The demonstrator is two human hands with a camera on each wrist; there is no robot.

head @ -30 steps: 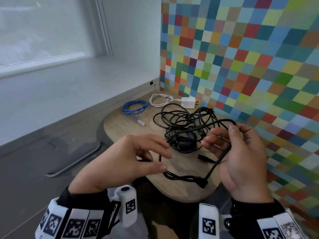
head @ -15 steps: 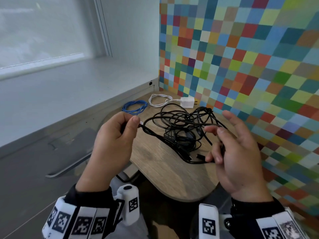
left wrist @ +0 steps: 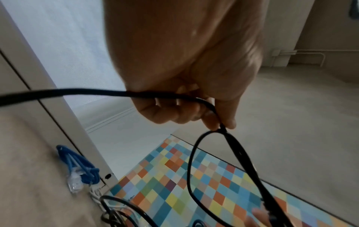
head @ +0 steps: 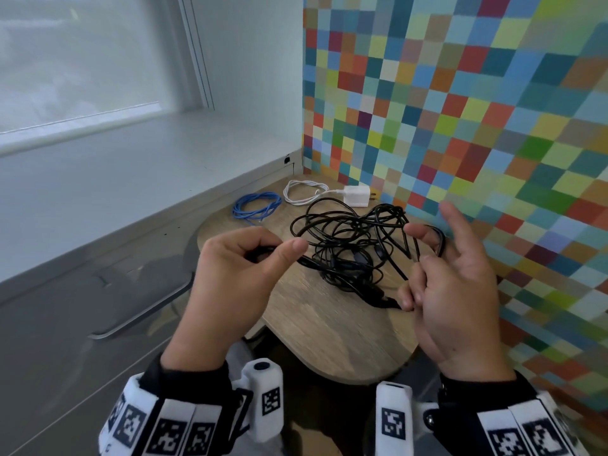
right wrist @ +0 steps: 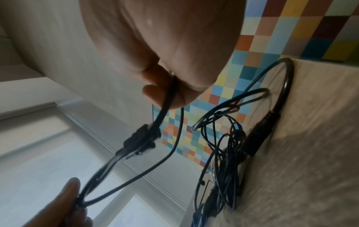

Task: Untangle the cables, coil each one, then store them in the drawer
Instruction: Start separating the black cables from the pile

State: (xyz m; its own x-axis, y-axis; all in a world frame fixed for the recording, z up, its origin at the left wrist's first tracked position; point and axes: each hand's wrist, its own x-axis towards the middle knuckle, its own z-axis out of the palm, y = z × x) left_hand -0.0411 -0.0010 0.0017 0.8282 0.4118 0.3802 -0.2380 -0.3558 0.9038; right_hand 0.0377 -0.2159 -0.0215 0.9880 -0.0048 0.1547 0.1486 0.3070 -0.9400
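A black cable tangle (head: 348, 245) lies on the small wooden table (head: 329, 330). My left hand (head: 279, 255) grips one black strand between thumb and curled fingers, left of the tangle; the left wrist view shows that strand (left wrist: 174, 95) running through the fist. My right hand (head: 424, 268) is at the tangle's right side, its lower fingers curled round another black strand (right wrist: 167, 92) while the index finger points up. A coiled blue cable (head: 256, 209) and a white cable (head: 302, 192) with its charger (head: 357, 196) lie at the back of the table.
A grey drawer front with a long handle (head: 141, 311) stands shut to the left of the table. A white ledge (head: 131, 179) runs under the window. The coloured checkered wall (head: 493, 143) stands close behind and to the right of the table.
My left hand rose from low in front of the table and now holds its strand close to the tangle. My right hand's index finger has straightened upward, and the plug end no longer hangs between the hands.
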